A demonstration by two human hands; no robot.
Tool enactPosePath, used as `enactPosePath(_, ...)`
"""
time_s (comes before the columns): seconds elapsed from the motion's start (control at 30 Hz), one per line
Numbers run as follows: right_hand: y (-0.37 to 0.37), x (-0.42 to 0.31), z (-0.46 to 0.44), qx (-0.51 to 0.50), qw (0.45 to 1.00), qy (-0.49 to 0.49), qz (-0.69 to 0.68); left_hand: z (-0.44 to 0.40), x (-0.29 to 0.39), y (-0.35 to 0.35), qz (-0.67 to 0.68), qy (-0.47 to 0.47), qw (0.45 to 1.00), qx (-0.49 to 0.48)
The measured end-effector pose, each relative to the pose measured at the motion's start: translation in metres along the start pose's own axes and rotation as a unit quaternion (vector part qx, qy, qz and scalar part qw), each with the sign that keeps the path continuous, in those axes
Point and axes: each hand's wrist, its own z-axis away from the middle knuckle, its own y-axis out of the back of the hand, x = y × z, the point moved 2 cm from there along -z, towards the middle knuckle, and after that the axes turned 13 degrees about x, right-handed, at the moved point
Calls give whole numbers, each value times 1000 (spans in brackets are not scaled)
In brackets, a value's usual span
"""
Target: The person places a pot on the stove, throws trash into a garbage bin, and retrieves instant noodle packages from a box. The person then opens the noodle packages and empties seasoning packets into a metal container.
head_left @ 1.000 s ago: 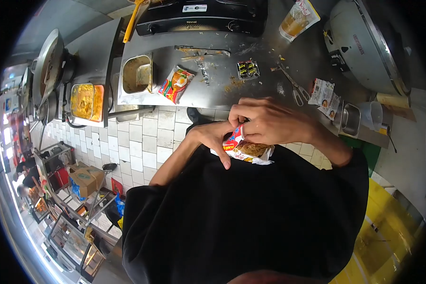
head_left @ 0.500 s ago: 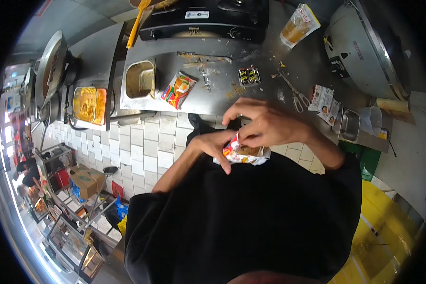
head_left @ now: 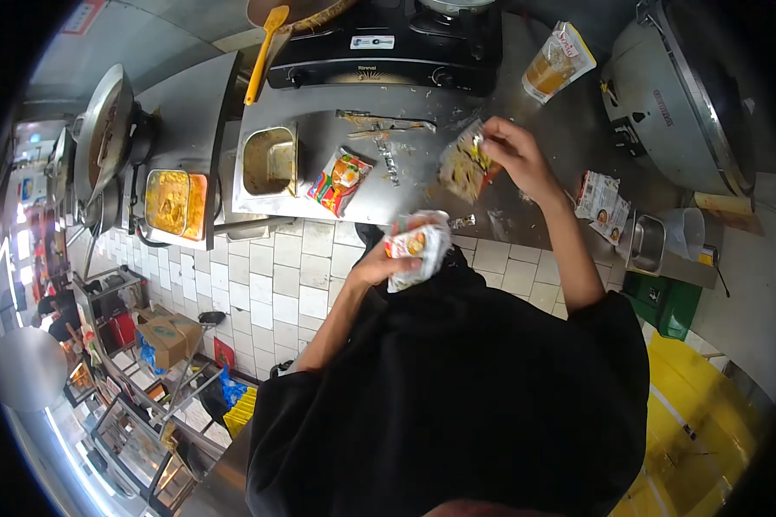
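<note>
My left hand [head_left: 376,269] is closed around an instant noodle packet [head_left: 421,250], held in front of my body near the counter's edge. Over the counter, my right hand [head_left: 522,162] pinches a small, shiny seasoning sachet [head_left: 467,164], which is smeared by motion. A second colourful noodle packet [head_left: 341,182] lies on the steel counter [head_left: 319,138], left of my hands. Right of my right forearm are crumpled noodle wrappers [head_left: 601,205]. The scissors seen earlier are mostly hidden by my right hand and arm.
A black gas stove [head_left: 384,65] stands at the back, with an orange spatula [head_left: 265,56] beside it. A steel container [head_left: 270,162] sits at the counter's left. A pouch of brown liquid [head_left: 559,65] and a large metal cooker [head_left: 664,112] are at the right.
My right hand has left the noodle packet and moved forward over the counter with a sachet in it. My left hand has kept the packet, now tilted more upright.
</note>
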Motion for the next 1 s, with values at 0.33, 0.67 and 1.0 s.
enactPosePath(0.33,27,177,-19,281,790,250,483,-29,33,78,-266,-68,929,248)
enactPosePath(0.67,68,167,135,430,802,125,396,-62,14,73,-686,-327,576,300)
enactPosePath(1.0,212,152,121,550,536,-85,635,-78,5,15,-644,-377,609,270)
